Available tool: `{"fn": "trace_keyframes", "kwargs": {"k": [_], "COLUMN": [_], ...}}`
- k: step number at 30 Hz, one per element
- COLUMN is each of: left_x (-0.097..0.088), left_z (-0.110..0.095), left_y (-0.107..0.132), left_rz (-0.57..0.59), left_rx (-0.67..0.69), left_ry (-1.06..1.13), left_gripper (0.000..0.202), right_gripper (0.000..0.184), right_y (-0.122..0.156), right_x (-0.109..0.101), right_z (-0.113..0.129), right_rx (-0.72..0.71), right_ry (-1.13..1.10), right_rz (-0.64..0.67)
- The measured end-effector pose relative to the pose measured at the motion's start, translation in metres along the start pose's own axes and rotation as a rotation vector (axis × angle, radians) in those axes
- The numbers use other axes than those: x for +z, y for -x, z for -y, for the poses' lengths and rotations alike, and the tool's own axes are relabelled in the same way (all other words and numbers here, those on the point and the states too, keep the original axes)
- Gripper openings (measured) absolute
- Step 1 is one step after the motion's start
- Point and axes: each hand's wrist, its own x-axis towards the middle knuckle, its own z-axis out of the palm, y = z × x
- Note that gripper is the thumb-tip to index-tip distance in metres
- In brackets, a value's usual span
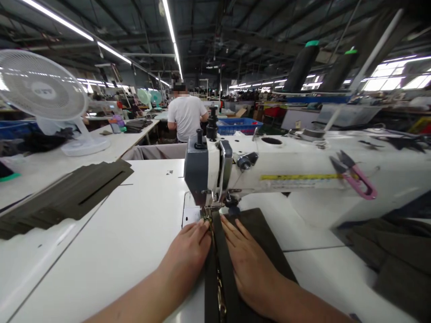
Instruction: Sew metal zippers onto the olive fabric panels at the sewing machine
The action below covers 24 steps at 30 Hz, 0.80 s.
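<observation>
A dark olive fabric piece (262,233) lies under the head of a white sewing machine (303,161). A zipper with brass-coloured teeth (218,273) runs lengthwise along the fabric towards the needle area. My left hand (188,251) is closed, its fingertips pinching the zipper's left edge just in front of the presser foot (208,211). Flat on the fabric right of the zipper rests my right hand (247,260), fingers stretched forward and holding nothing. The needle itself is too small to make out.
Stacked olive fabric pieces (63,193) lie at the left, near a white fan (42,87). Pink-handled thread snips (357,177) rest against the machine arm. More dark cloth (397,264) is at the right. Ahead, a person in a white shirt (186,116) faces away.
</observation>
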Motion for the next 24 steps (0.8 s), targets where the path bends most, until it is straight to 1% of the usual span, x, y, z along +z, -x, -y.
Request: {"fn": "trace_keyframes", "kwargs": {"k": [3, 9, 15, 18, 24], "left_x": [0.0014, 0.0016, 0.0033, 0.0061, 0.0087], "left_z": [0.0008, 0.0000, -0.0003, 0.0009, 0.0036], "left_y": [-0.0013, -0.0024, -0.0010, 0.0004, 0.0019], "left_rz": [-0.033, -0.060, -0.058, -0.093, -0.076], "left_rx": [0.019, 0.030, 0.027, 0.036, 0.030], "left_ry": [-0.008, 0.005, -0.003, -0.015, -0.018], "left_gripper": [0.026, 0.033, 0.034, 0.035, 0.032], "right_gripper": [0.053, 0.050, 0.053, 0.052, 0.053], "right_y": [0.0002, -0.0006, 0.0001, -0.0008, -0.0020], "right_x": [0.0000, 0.0011, 0.0073, 0.0087, 0.0080], "right_z": [-0.0008, -0.0011, -0.0021, -0.0034, -0.0058], "right_rx": [-0.006, -0.003, -0.031, -0.056, -0.095], "right_ry": [-0.009, -0.017, 0.020, 0.035, 0.050], "right_rz": [0.013, 0.021, -0.056, -0.062, -0.066]}}
